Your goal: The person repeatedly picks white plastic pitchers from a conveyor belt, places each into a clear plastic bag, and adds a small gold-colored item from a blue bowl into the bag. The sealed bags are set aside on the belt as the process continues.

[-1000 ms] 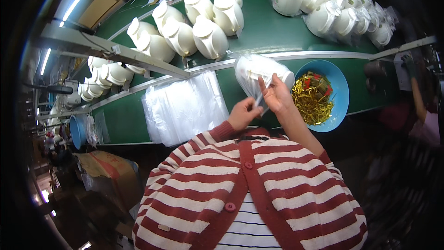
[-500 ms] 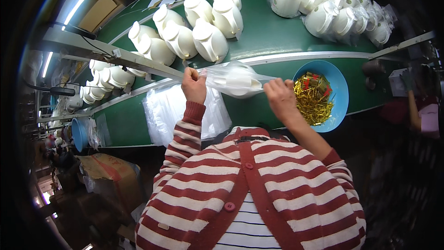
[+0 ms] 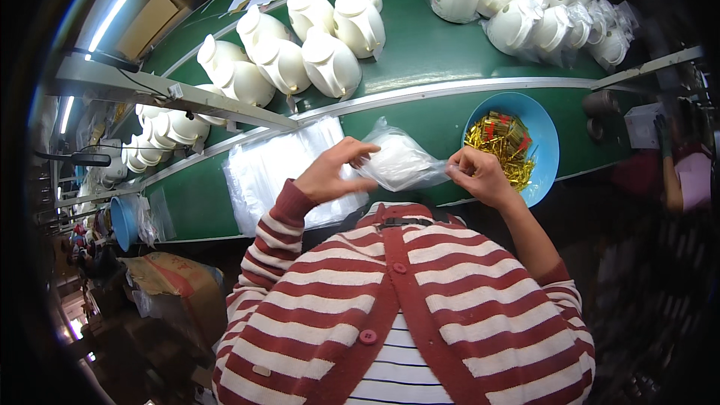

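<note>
Bagged piece [image 3: 397, 159] perhaps touching green bench [image 3: 444, 121]; lamps [image 3: 111, 18] lit.

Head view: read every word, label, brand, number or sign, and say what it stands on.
No text is legible.
Cardboard box: any markings too blurred.
Pale label on metal beam: too small.
Small patch on striped cardigan: too small.
Clear bag: no print discernible.

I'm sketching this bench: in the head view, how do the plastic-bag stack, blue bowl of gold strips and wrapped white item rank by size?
Largest: plastic-bag stack
Next: blue bowl
Smallest: wrapped white item
</note>
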### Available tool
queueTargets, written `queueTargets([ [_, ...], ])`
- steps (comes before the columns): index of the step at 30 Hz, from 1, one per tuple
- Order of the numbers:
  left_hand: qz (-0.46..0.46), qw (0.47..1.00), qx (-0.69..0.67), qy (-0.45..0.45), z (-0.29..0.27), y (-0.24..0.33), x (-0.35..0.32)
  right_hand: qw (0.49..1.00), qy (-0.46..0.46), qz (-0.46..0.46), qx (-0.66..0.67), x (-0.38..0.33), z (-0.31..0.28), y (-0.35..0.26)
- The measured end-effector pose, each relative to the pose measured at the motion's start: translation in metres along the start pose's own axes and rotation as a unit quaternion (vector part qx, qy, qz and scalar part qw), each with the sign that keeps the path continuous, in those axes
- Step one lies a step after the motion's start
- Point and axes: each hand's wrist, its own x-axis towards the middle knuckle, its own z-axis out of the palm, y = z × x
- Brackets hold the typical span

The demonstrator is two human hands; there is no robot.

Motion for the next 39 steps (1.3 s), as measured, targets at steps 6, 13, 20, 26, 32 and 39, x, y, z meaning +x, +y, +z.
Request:
queueTargets([
  [6,-0.046,0.966,0.239,0.088,0.046,-0.013,0.009,0.993,-0.112,0.015,-0.020,0.007,0.006,-0.016],
  [13,-0.100,0.962,-0.203,0.149,0.083,-0.030,0.012,0.991,-0.033,0.033,0.127,0.025,0.044,-0.015],
  [20,0.113,0.965,0.107,0.210,0.104,-0.037,0.027,0.991,-0.014,-0.089,0.096,0.041,0.079,-0.004],
  [26,0.162,0.980,0.035,0.114,0.078,-0.019,0.022,0.974,-0.053,-0.033,0.219,0.061,0.011,-0.017],
  [32,0.204,0.977,-0.050,-0.022,0.050,0.037,0.032,0.940,-0.258,-0.203,0.090,0.150,0.069,-0.005],
  [39,0.002,0.955,-0.054,0.290,0.081,0.004,0.015,0.972,-0.161,0.058,0.158,0.167,0.085,0.033],
])
